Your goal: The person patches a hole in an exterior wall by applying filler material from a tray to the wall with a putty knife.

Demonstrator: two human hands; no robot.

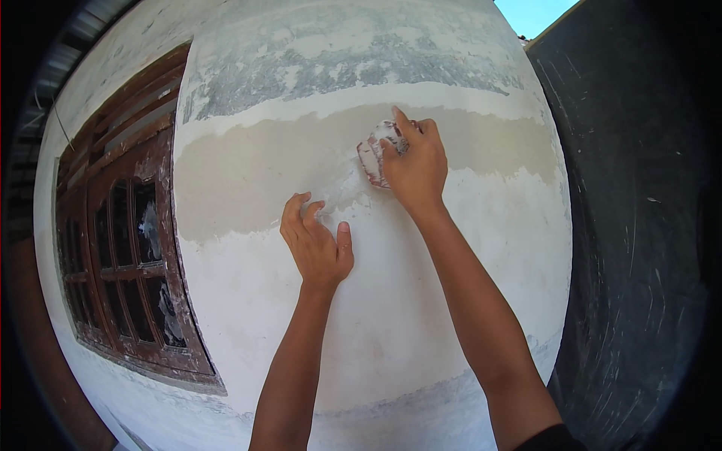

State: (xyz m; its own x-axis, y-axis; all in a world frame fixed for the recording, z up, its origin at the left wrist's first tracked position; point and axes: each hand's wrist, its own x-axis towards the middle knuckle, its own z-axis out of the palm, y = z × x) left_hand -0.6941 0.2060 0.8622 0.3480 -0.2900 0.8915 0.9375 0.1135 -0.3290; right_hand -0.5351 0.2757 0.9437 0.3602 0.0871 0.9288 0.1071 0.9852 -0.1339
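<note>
My right hand (pixel 421 165) is closed around a flat reddish-brown piece smeared with white (pixel 373 159), held against the wall (pixel 391 301). Whether that piece is a scraper or a folded pad, I cannot tell. It lies over a damp-looking beige band (pixel 248 165) of filler that runs across the wall. Lower and to the left, my left hand (pixel 314 244) is at the band's lower edge, its fingers apart and slightly bent, thumb up. White residue marks its fingertips. Between the hands, a lighter streak (pixel 346 188) crosses the band.
A brown wooden window (pixel 135 255) with dark panes and worn paint is set in the wall at left. Rough grey patches (pixel 331 71) show above the band. A dark scratched panel (pixel 624 225) stands along the right, with sky (pixel 535 15) above.
</note>
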